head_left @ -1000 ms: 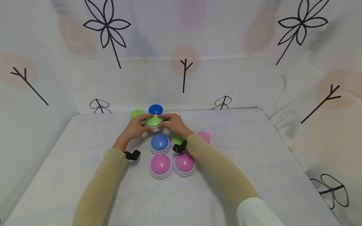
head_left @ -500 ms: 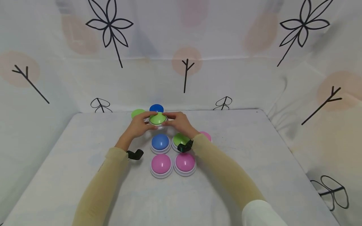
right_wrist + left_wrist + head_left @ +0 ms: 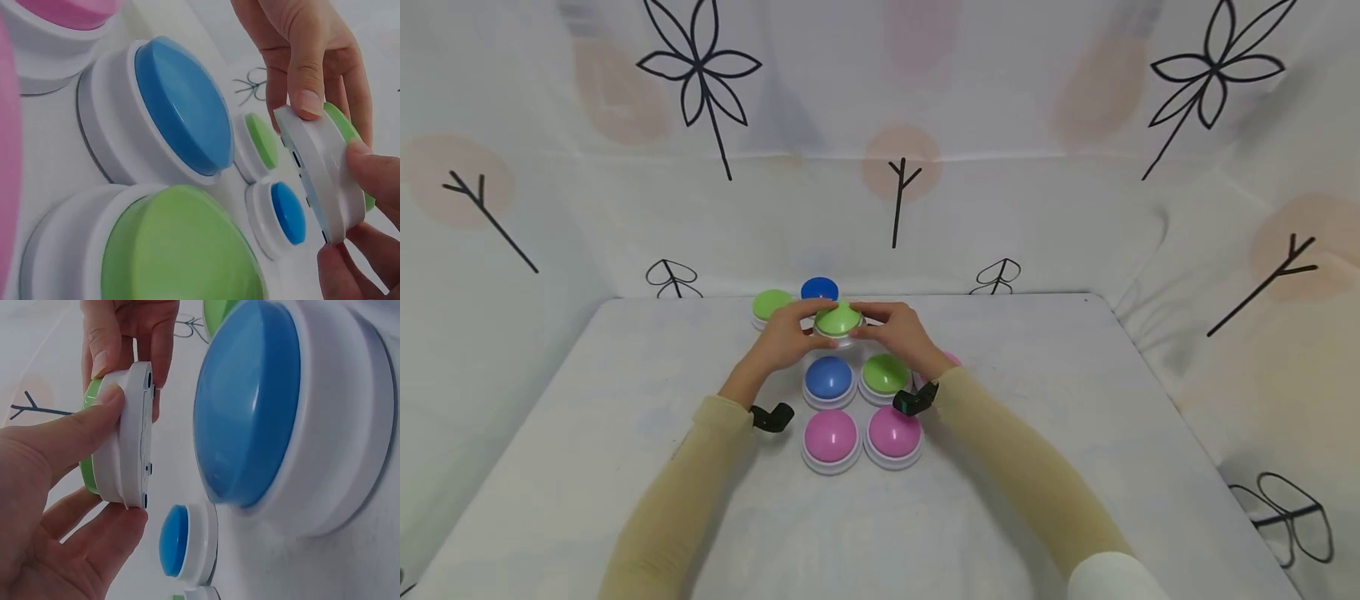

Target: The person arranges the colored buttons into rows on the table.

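Observation:
My left hand (image 3: pixel 781 340) and right hand (image 3: pixel 907 333) hold a green push button (image 3: pixel 838 319) between them, near the far side of the table. Thumbs and fingers pinch its white base (image 3: pixel 130 440) from both sides. In both wrist views the button is raised off the table, its flat underside showing. Closest in front of it sits a blue push button (image 3: pixel 829 378), with a green one (image 3: pixel 886 375) to its right. Behind the hands are another green button (image 3: pixel 771 305) and a darker blue button (image 3: pixel 819 288), partly hidden by my left fingers.
Two pink push buttons (image 3: pixel 831 437) (image 3: pixel 894 432) stand side by side nearest me. A third pink button (image 3: pixel 953 359) is mostly hidden behind my right wrist. White patterned cloth (image 3: pixel 805 217) hangs behind the white table (image 3: pixel 647 433) and at its sides.
Both hands have moved to the right with the green button between them. The rear green and blue buttons show more. The buttons on the table keep their places.

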`<action>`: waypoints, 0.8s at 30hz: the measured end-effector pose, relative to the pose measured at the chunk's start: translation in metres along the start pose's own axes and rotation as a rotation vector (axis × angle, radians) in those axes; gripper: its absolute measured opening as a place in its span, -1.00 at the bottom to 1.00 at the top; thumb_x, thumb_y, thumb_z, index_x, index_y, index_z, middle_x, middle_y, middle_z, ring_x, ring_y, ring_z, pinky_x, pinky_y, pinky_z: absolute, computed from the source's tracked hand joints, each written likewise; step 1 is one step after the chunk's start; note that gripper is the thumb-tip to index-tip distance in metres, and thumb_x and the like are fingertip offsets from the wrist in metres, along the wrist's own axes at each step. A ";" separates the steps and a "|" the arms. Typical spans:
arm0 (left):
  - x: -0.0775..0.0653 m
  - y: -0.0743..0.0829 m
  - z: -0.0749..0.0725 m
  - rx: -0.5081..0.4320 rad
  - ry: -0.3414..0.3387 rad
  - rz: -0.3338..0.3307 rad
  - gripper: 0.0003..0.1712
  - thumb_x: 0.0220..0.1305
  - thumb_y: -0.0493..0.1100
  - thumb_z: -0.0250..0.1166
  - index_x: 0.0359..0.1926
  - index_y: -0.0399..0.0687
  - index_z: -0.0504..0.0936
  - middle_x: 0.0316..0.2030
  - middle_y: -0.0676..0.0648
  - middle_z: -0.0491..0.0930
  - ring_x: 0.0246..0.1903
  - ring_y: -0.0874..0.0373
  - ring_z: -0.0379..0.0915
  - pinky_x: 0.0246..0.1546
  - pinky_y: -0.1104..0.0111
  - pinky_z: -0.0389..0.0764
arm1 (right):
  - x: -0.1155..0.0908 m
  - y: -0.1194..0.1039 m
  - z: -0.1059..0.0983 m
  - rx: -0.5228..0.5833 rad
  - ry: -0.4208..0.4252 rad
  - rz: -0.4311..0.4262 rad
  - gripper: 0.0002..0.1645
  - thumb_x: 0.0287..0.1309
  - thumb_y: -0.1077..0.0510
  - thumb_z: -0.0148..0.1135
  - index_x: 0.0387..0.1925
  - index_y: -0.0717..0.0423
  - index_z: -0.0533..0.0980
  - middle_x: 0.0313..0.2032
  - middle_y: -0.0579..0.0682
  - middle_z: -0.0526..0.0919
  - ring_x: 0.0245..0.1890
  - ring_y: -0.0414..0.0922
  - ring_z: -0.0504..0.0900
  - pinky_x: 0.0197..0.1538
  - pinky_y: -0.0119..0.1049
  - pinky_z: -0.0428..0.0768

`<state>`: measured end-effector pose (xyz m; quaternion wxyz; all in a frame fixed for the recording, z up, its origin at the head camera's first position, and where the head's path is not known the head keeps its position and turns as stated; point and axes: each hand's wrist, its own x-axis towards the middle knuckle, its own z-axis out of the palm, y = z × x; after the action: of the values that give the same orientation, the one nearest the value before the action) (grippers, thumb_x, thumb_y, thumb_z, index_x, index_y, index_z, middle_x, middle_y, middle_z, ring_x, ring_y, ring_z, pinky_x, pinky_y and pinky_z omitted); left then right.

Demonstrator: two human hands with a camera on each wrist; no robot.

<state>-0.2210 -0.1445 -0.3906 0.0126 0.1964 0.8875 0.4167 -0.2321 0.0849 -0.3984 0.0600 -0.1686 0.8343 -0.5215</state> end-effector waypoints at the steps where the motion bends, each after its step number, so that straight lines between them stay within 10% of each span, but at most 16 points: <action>1: 0.000 0.002 0.001 0.003 -0.002 0.004 -0.30 0.12 -0.09 0.53 0.31 0.03 0.54 0.31 -0.09 0.44 0.32 -0.06 0.31 0.15 0.07 0.53 | -0.002 0.001 -0.001 0.001 0.003 0.001 -0.40 0.09 -0.01 0.49 0.21 -0.13 0.59 0.12 -0.20 0.65 0.29 -0.12 0.46 0.33 -0.09 0.38; 24: -0.006 0.038 0.030 0.033 -0.094 0.098 -0.29 0.14 -0.06 0.52 0.32 0.02 0.52 0.35 -0.03 0.41 0.34 0.01 0.29 0.08 0.14 0.58 | -0.055 0.008 -0.033 0.021 0.049 0.045 -0.43 0.11 0.04 0.49 0.18 -0.02 0.60 0.15 -0.05 0.63 0.29 -0.05 0.47 0.34 -0.01 0.37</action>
<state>-0.1967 -0.1029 -0.3825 0.0306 0.2593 0.8819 0.3925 -0.1917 0.1351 -0.3950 0.0531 -0.1366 0.8336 -0.5326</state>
